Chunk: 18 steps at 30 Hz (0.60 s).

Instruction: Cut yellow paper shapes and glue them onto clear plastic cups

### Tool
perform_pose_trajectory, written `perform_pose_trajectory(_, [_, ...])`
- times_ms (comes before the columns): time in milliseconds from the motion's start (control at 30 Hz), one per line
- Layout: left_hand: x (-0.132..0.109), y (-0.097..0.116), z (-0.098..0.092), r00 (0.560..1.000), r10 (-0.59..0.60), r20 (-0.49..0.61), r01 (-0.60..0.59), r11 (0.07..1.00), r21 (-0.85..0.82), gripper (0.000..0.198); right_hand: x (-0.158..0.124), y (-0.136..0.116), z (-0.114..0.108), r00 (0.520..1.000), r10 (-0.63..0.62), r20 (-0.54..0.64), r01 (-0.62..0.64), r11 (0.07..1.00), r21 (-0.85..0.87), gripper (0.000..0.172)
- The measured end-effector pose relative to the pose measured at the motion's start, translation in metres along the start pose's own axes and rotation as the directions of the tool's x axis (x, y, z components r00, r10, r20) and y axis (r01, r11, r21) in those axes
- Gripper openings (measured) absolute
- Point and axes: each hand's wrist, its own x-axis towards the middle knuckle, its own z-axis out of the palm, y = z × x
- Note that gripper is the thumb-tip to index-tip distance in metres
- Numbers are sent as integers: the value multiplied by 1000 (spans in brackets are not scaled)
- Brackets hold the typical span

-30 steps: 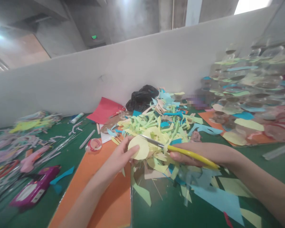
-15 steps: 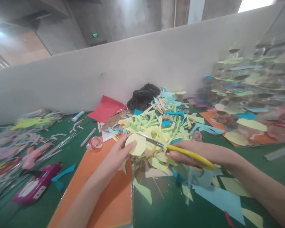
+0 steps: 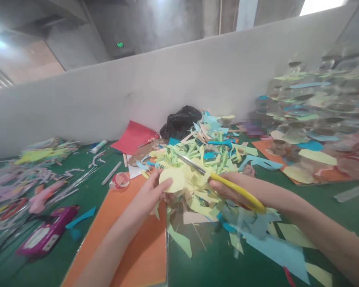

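Between thumb and fingers, my left hand (image 3: 156, 184) pinches a round pale-yellow paper disc (image 3: 174, 179). My right hand (image 3: 227, 185) is closed around the yellow handles of a pair of scissors (image 3: 194, 165), whose blades point up and left, just to the right of the disc. The blades look closed or nearly so and lie apart from the disc's edge. Beneath and beyond both hands spreads a heap of cut paper scraps (image 3: 197, 151) in yellow, green and blue.
Orange sheets (image 3: 137, 247) lie under my left forearm. To the left are a purple device (image 3: 48, 231), a pink glue gun (image 3: 44, 195) and a tape roll (image 3: 120, 181). A black plastic bag (image 3: 181, 121) sits behind the heap. Clear plastic pieces with paper (image 3: 314, 131) stand stacked at right.
The scissors have moved off the paper disc, a little up and away from its edge. The disc looks rounder and is tilted slightly differently. My left hand has barely moved.
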Motion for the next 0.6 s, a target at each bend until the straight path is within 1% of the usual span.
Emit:
perform_pose_trajectory(67, [1, 1, 3, 1000, 28, -9, -29, 996, -86, 48, -4, -3, -3, 999, -43, 29, 43, 999, -3, 55])
perform_pose_trajectory(167, [2, 2, 7, 999, 20, -42, -25, 990, -140, 50, -9, -7, -4, 990, -97, 103, 100, 995, -25, 55])
perform_pose_trajectory(267, [5, -1, 10, 998, 18, -65, -30, 982, -187, 52, -11, -11, -3, 978, -143, 150, 152, 987, -50, 48])
perform_pose_trajectory(400, [6, -4, 14, 997, 66, -49, -77, 960, -270, 53, -10, -13, 1, 979, -122, 163, 135, 988, -73, 44])
perform_pose_trajectory(467, [3, -3, 16, 998, 62, -25, -67, 963, -260, 53, -10, -13, 1, 978, -134, 162, 147, 987, -67, 45])
perform_pose_trajectory(600, [-3, 1, 17, 1000, 26, 12, -24, 984, -179, 52, -10, -14, 1, 978, -155, 137, 164, 985, -60, 42])
